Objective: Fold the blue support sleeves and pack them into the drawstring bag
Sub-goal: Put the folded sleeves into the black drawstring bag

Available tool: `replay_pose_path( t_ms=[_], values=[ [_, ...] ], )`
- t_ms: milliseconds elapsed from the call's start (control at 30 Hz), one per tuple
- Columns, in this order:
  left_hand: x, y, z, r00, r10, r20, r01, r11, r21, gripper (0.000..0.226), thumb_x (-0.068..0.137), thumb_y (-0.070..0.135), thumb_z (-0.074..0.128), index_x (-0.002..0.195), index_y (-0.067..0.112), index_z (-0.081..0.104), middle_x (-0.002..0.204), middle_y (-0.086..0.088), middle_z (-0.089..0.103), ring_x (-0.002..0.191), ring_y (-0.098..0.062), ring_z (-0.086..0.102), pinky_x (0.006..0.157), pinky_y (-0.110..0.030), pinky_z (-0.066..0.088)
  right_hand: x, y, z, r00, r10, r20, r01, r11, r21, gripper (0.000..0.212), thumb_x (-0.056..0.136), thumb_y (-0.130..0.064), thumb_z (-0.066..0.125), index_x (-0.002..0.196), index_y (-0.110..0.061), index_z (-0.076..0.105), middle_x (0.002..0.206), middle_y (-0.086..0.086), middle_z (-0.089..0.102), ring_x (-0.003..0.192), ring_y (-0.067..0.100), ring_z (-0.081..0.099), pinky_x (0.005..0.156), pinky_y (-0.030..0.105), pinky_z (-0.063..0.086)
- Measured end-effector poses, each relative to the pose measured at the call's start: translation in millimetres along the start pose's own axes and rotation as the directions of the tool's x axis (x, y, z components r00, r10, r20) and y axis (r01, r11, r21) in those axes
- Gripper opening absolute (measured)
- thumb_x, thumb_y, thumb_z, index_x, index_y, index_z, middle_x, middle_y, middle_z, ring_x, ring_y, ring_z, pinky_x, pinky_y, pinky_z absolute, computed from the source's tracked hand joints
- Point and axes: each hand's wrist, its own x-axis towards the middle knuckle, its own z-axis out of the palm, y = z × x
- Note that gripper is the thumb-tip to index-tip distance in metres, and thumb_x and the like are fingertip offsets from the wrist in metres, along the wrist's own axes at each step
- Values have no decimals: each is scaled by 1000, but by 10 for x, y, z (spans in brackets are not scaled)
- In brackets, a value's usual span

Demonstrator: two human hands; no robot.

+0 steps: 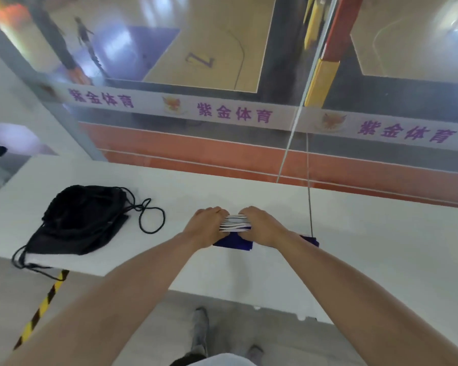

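Observation:
A blue support sleeve with a white-striped end lies bunched on the white table, near its middle. My left hand grips the sleeve's left side and my right hand grips its right side, fingers curled over the striped band between them. A second bit of blue fabric shows just right of my right wrist, mostly hidden by the arm. The black drawstring bag lies on the table to the left, its mouth slack and its black cord looped out toward the hands.
A glass wall with a printed band rises behind the table, overlooking a basketball court. A thin vertical cable runs down to the table near the right hand. A yellow-black striped bar slants below the table's left front edge.

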Motion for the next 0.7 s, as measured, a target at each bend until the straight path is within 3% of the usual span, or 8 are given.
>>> replay_pose_path(
  t_ms=[133, 333, 500, 700],
  values=[
    [-370, -643, -134, 997, -80, -15, 80, 997, 17, 30, 89, 41, 56, 113, 23, 57, 105, 3, 62, 95, -20, 60, 79, -31, 39, 413, -670, 189, 999, -39, 19, 42, 983, -180, 27, 82, -35, 65, 104, -20, 59, 104, -1, 60, 88, 21, 60, 77, 38, 51],
    [-925, -1921, -289, 971, -210, -113, 205, 977, -55, 42, 88, 42, 57, 126, 25, 49, 119, 2, 57, 113, -23, 54, 95, -39, 43, 1229, -1783, 513, 998, -62, 15, 64, 970, -233, 23, 84, -36, 65, 102, -22, 60, 102, -2, 61, 85, 19, 60, 70, 34, 50],
    [-1483, -3118, -498, 920, -342, -188, 327, 939, -108, 43, 96, 28, 50, 138, 25, 42, 126, 3, 54, 117, -23, 52, 97, -38, 45, 1902, -2680, 733, 1000, -2, 1, 2, 986, -165, 29, 82, -43, 69, 101, -22, 62, 100, -2, 65, 88, 20, 62, 75, 37, 54],
    [-2032, -4284, -516, 879, -456, -142, 453, 890, -52, 26, 97, 20, 46, 119, 25, 57, 105, 7, 65, 98, -20, 59, 84, -33, 40, 2592, -3482, 1014, 999, 18, -46, -19, 1000, -17, 31, 83, -40, 72, 106, -20, 64, 100, -2, 66, 88, 21, 62, 71, 29, 44]
  ],
)
